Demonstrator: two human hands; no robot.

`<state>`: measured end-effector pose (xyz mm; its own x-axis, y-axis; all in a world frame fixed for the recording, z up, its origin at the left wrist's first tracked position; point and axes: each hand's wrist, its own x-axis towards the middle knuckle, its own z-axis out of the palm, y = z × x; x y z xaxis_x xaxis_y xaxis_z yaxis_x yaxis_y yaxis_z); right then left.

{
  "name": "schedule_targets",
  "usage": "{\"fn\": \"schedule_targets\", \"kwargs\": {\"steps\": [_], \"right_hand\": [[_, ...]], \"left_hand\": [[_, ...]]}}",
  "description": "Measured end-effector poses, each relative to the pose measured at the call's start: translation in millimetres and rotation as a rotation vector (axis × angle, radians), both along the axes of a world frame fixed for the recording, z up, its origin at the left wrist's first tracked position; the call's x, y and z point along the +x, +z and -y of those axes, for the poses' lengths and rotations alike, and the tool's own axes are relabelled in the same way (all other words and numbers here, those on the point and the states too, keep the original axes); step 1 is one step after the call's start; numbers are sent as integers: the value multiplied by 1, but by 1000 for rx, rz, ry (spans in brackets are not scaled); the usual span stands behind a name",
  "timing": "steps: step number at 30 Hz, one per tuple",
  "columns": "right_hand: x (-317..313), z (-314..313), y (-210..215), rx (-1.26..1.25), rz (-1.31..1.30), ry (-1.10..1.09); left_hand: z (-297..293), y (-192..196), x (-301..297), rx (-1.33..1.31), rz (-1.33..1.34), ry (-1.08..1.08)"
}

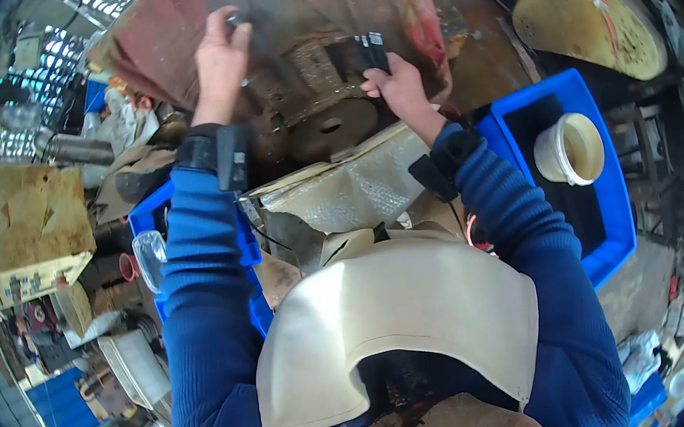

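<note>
My left hand (222,57) is raised at the far left of a dirty machine, closed with a small dark piece (235,20) between thumb and fingers; its exact kind is too small to tell. On the other side, my right hand (402,87) grips a black block-like piece (374,54) with shiny pale marks at its far end. Between and nearer than the hands, a flat grey-brown grinding wheel (332,129) with a hole in its middle lies in the machine. A stained red cloth (174,29) drapes over the machine's far part.
Bubble wrap (347,187) covers the machine's near edge. To the right stands a blue bin (607,215) with a white bucket (571,149) in it. Another blue bin (155,211) is by my left arm. A yellowish triangular panel (591,16) lies far right.
</note>
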<state>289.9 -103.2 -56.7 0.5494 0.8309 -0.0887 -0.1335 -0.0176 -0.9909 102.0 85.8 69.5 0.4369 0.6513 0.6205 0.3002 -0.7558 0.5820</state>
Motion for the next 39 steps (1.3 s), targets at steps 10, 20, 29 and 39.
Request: {"fn": "schedule_targets", "kwargs": {"steps": [10,20,29,39], "right_hand": [[8,13,-8,59,527,-129],[5,13,-1,9,467,-187],[5,5,-5,45,487,-159],[-13,30,47,255,-339,302]], "left_hand": [[-33,9,19,-20,-331,137],[-41,9,24,-291,-227,23],[77,-63,2,-680,-67,-5],[156,-49,24,-1094,276,-110]]}}
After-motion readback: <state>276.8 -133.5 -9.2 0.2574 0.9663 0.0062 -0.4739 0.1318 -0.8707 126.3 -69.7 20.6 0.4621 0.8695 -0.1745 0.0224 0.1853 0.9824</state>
